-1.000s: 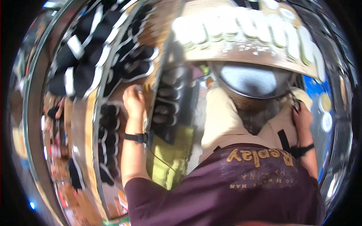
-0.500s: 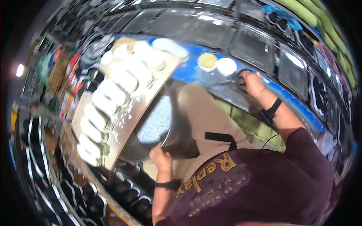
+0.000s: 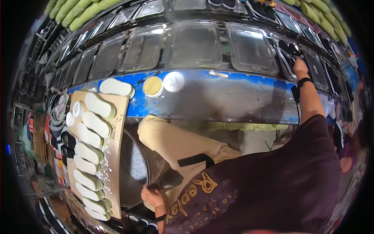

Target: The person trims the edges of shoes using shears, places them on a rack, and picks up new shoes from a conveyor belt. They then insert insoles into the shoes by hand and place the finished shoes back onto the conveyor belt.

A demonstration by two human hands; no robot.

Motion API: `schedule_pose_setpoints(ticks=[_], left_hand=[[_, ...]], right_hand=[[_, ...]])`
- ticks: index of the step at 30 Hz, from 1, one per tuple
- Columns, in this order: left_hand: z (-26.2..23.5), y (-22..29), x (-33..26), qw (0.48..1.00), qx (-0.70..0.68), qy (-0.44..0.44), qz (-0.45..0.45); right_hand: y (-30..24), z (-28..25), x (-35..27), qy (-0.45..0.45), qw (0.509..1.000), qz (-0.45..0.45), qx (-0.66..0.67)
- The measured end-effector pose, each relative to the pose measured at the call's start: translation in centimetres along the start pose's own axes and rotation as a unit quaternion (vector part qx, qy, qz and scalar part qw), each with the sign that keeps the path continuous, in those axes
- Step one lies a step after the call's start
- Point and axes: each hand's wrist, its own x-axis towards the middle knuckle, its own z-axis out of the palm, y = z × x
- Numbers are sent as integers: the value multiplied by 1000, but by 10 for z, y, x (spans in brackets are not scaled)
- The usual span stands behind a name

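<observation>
My left hand [image 3: 152, 196] is closed on the rim of a dark round tub [image 3: 147, 163], which holds a pale speckled material [image 3: 136, 162]. At the far right, my outstretched right hand [image 3: 300, 67] is closed at the near end of a black shoe [image 3: 290, 50] with a white edge, over a clear tray on the rack. Its fingertips are partly hidden. On a wooden board [image 3: 119, 156] to the left lie stacked pale insoles [image 3: 90, 152] in a column. On the blue bench stand an open tub of yellowish paste [image 3: 153, 86] and a round white lid [image 3: 173, 81].
A long blue bench [image 3: 249, 109] with a worn grey top runs across in front of me. Behind it stands a rack of clear trays [image 3: 194, 45], some bearing black shoes. Grey straps [image 3: 57, 114] lie left of the board. More shoes [image 3: 141, 225] sit below it.
My right hand has moved from the bench beside the white lid out to the shoe tray at the far right. The left hand stays on the tub's rim. The whole view has turned.
</observation>
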Motion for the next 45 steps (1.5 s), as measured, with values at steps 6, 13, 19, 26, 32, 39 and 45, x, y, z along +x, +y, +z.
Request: schedule_pose_setpoints(ticks=[6,13,19,26,32,39,45], left_hand=[[-3,3,3,1000,2,-12,-8],[9,-12,4,1000,23,-14,-1],[3,-18,9,1000,-18,-19,-17],[-22,4,15,966,-246,48,-65],[-76,19,5,915,-390,58,-79],[-82,9,-4,787,-588,71,-174],[-87,-23,16,930,-322,57,-167]], right_hand=[[81,24,0,-69,997,6,16],[55,18,25,-10,998,-45,42],[-118,-71,-41,87,969,-114,199],[-291,-105,-222,85,731,-533,417],[-404,-135,-394,-65,499,-741,444],[-427,-145,-557,-144,329,-829,430],[-407,-129,-560,-232,341,-843,346]])
